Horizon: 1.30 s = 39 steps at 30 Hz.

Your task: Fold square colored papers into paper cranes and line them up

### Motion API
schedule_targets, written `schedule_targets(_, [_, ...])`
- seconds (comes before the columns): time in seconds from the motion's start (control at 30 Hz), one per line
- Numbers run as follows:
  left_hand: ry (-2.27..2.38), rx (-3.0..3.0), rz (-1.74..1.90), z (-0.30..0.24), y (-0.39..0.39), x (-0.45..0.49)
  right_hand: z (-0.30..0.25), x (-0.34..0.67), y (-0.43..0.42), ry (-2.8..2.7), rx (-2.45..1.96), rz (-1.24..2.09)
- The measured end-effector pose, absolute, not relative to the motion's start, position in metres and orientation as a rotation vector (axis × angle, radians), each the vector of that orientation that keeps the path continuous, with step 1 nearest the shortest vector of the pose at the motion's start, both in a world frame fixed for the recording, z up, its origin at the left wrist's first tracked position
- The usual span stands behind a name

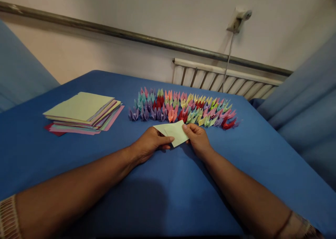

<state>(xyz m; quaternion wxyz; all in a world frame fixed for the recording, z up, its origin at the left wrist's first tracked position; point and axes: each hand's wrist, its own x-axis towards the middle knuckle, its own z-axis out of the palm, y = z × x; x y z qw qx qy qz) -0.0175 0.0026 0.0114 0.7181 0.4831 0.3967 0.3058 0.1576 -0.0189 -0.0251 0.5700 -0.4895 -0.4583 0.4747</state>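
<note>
So the folded pale green paper (177, 133) is right between the two hands, just in front of the rows of paper cranes (183, 107). Left hand (150, 143) is pinching its left side, thumb on top, and the right hand (198, 139) has the right edge pinched between thumb and fingers.

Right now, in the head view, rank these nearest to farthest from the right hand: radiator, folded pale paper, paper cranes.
From the right hand:
1. Folded pale paper: held, at its left.
2. Paper cranes: just beyond, on the blue cloth.
3. Radiator: behind, at the wall.
</note>
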Motion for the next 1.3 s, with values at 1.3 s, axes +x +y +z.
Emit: schedule_targets(1.3, [0.796, 0.531, 0.800, 0.006, 0.024, -0.021, -0.017, 0.154, -0.024, -1.199, -1.081, 1.055])
